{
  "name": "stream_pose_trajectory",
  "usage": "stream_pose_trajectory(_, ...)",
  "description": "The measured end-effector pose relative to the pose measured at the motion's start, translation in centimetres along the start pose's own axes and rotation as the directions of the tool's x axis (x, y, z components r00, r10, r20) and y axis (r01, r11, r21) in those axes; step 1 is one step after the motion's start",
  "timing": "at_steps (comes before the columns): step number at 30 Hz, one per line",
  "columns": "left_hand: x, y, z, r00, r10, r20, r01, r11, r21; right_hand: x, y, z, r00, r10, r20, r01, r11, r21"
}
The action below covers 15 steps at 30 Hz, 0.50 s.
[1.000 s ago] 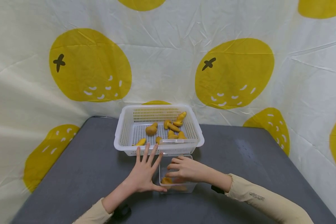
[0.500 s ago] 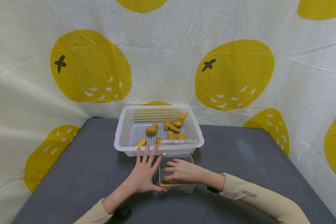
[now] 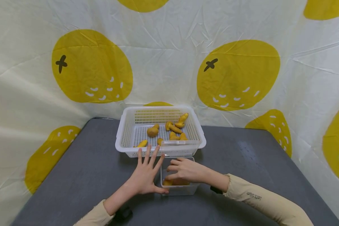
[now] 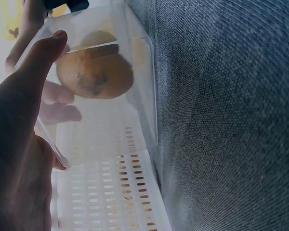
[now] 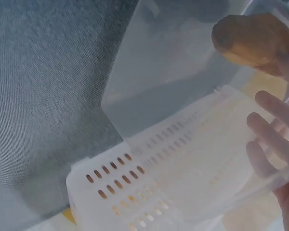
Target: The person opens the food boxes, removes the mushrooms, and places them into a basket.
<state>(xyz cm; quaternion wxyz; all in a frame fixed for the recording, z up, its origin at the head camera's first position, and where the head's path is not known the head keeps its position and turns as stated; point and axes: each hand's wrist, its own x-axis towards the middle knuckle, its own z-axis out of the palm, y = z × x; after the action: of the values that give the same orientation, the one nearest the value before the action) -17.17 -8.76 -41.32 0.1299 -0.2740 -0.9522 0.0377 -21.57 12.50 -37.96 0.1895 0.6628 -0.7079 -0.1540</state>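
Where legible, reversed lettering [image 3: 253, 196] on sleeve [image 3: 265, 204]

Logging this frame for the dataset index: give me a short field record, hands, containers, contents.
left hand: flat on the table, fingers spread, thumb against the clear box's left wall
right hand: over the clear plastic box, fingers curled down into it; grip on a piece not visible
box contents: yellow-orange mushroom-shaped pieces
white slotted basket: behind the box, holding several like pieces
surface: grey table
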Motion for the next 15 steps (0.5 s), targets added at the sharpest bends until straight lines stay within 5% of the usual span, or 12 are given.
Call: stream_pose_trajectory(15,0.0,-0.1,0.1,1.000,-0.010,-0.007,0.010,0.999,-0.032,-0.5,1.7,-3.1,0.984,0.062,-0.164,-0.066,0.998,-0.020)
